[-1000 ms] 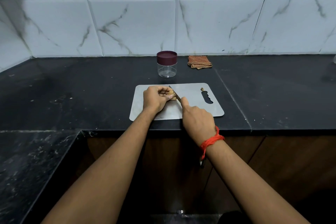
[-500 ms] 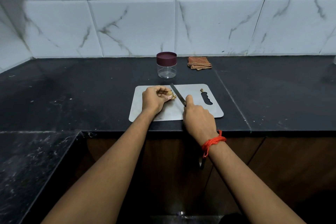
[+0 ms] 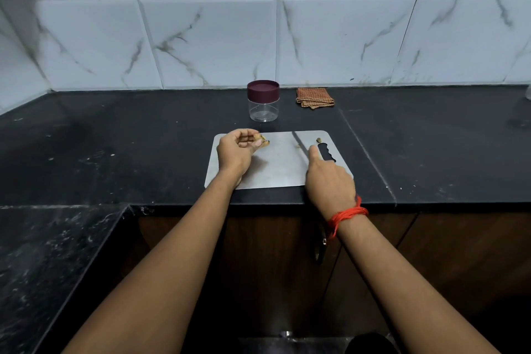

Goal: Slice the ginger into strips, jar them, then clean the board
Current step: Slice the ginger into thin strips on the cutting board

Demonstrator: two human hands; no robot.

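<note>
Ginger (image 3: 263,143) is pinched by the left hand (image 3: 234,151) at the board's (image 3: 275,167) ten o'clock; knife (image 3: 299,141) is gripped by the right hand (image 3: 329,181) at four o'clock.

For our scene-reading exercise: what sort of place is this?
Most likely a home kitchen: a dark stone counter backed by marbled wall tiles, with a cutting board, a knife and a lidded jar.

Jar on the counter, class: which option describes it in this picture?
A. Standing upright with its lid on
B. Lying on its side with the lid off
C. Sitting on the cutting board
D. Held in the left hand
A: the jar stands upright on the counter behind the board, with its dark lid on and neither hand touching it.
</note>
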